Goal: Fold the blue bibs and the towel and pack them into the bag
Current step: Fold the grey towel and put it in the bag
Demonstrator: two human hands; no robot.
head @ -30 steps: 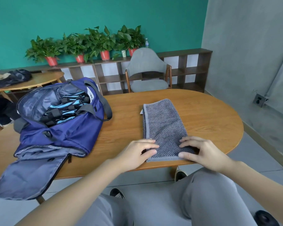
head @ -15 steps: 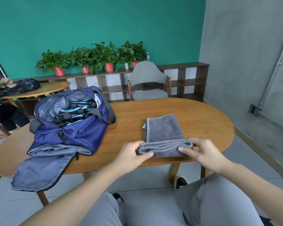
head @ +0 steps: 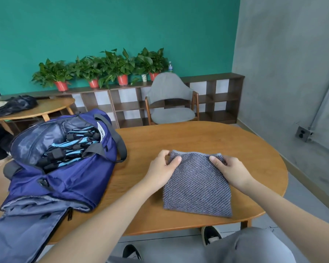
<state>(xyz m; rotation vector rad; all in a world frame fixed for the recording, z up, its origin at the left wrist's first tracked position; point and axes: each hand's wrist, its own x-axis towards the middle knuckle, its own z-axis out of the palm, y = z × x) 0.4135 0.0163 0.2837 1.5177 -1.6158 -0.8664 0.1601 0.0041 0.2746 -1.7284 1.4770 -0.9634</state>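
Head view: the towel (head: pixel 197 188) lies folded in a squarish shape on the wooden table (head: pixel 235 147), near the front edge, its striped grey side up. Both hands are at its far edge. The left hand (head: pixel 162 168) pinches the far left corner between thumb and curled fingers, and the right hand (head: pixel 231 170) grasps the far right corner, thumb on top and the other fingers tucked under the cloth. That far edge looks slightly lifted off the table (the near edge lies flat).

To the left of the towel, apart from it, sits the bag (head: pixel 65 179), dark blue with a grey lining, unzipped and gaping open. Its flap hangs over the front edge of the table. Inside it the blue bibs (head: pixel 70 147) are stacked in a bundle, light blue with black straps and buckles. A grey carry strap loops over the bag's right side.

Behind the table stands a grey chair (head: pixel 171 99) with wooden legs, and behind that a low brown shelf (head: pixel 217 95) runs along the green wall. Potted plants (head: pixel 106 69) in red pots stand on top of the shelf. A second round table (head: pixel 44 109) at the far left carries a dark bundle.
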